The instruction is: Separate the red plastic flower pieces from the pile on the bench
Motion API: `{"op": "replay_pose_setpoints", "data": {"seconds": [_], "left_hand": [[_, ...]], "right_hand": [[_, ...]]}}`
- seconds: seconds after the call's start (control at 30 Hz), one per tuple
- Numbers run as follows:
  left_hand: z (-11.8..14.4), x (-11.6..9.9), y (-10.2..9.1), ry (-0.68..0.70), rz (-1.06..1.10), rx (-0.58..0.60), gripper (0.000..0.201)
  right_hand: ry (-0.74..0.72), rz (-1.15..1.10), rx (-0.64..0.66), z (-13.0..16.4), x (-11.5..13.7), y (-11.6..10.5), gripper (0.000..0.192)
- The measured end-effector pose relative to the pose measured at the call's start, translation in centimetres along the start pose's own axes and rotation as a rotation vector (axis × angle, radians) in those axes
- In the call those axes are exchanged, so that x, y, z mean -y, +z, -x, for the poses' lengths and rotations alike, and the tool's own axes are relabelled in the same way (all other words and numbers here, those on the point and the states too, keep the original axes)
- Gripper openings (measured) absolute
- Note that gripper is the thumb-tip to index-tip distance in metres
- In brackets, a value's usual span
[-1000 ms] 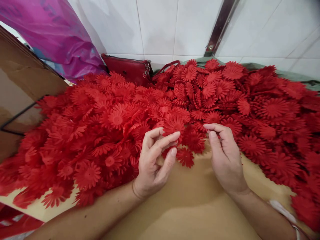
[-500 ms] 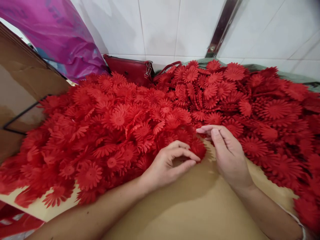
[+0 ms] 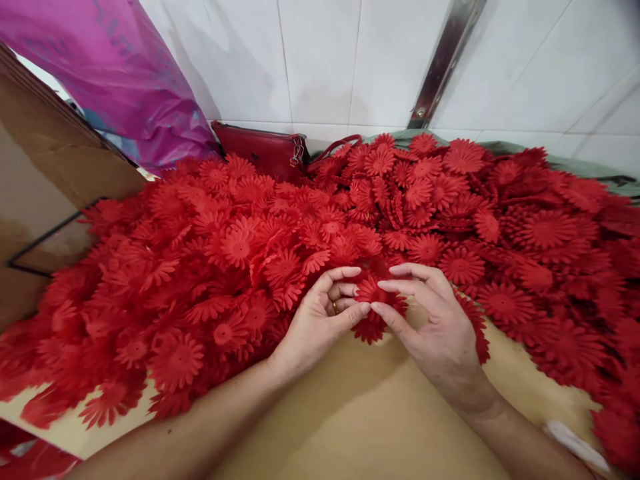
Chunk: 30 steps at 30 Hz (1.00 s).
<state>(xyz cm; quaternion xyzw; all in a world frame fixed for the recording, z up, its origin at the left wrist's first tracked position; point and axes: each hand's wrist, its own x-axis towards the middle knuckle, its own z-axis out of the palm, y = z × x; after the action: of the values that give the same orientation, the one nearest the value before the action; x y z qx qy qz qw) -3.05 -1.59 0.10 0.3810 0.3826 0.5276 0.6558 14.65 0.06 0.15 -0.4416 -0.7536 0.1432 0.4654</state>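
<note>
A big heap of red daisy-shaped fabric flowers (image 3: 235,247) covers most of a brown cardboard sheet (image 3: 370,413). At the heap's near edge, both hands meet on one red flower (image 3: 371,291). My left hand (image 3: 320,320) pinches its left side between thumb and fingers. My right hand (image 3: 430,327) grips its right side with thumb and index finger. More flowers lie under and around the held one, touching the fingers.
A red handbag (image 3: 265,150) lies at the back against the white tiled wall (image 3: 320,60). A purple plastic bag (image 3: 115,73) and a cardboard box (image 3: 45,173) stand at the left. A metal strip (image 3: 445,60) runs up the wall. Green cloth (image 3: 575,157) shows behind the heap.
My left hand dropped to the heap's edge and then rose again. My right hand moved left to meet it. Both hands now pinch one flower between them.
</note>
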Motion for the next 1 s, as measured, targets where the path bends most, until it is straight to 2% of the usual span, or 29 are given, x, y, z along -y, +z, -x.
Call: {"op": "replay_pose_setpoints", "data": {"seconds": [0.13, 0.37, 0.53, 0.6, 0.77, 0.87, 1.0], "left_hand": [[0.12, 0.03, 0.03, -0.013, -0.007, 0.004, 0.043], [0.03, 0.13, 0.05, -0.024, -0.015, -0.009, 0.038], [-0.23, 0.51, -0.26, -0.011, 0.105, -0.043, 0.036], [-0.20, 0.55, -0.36, -0.027, 0.143, -0.030, 0.037], [-0.04, 0.55, -0.56, -0.049, 0.134, 0.012, 0.046], [-0.09, 0.65, -0.61, -0.052, 0.105, -0.002, 0.045], [-0.18, 0.72, -0.58, -0.048, 0.086, -0.023, 0.043]], "right_hand": [[-0.027, -0.001, 0.001, -0.06, -0.20, -0.11, 0.010], [-0.048, 0.010, 0.016, -0.01, -0.29, -0.03, 0.007], [-0.101, 0.042, -0.003, 0.14, 0.20, 0.02, 0.020], [-0.101, 0.004, 0.014, 0.17, 0.33, 0.04, 0.016], [-0.002, -0.119, 0.014, 0.11, 0.38, -0.01, 0.004], [0.073, -0.167, 0.032, 0.01, 0.21, -0.04, 0.006], [0.102, -0.199, 0.087, -0.16, -0.04, -0.07, 0.010]]}}
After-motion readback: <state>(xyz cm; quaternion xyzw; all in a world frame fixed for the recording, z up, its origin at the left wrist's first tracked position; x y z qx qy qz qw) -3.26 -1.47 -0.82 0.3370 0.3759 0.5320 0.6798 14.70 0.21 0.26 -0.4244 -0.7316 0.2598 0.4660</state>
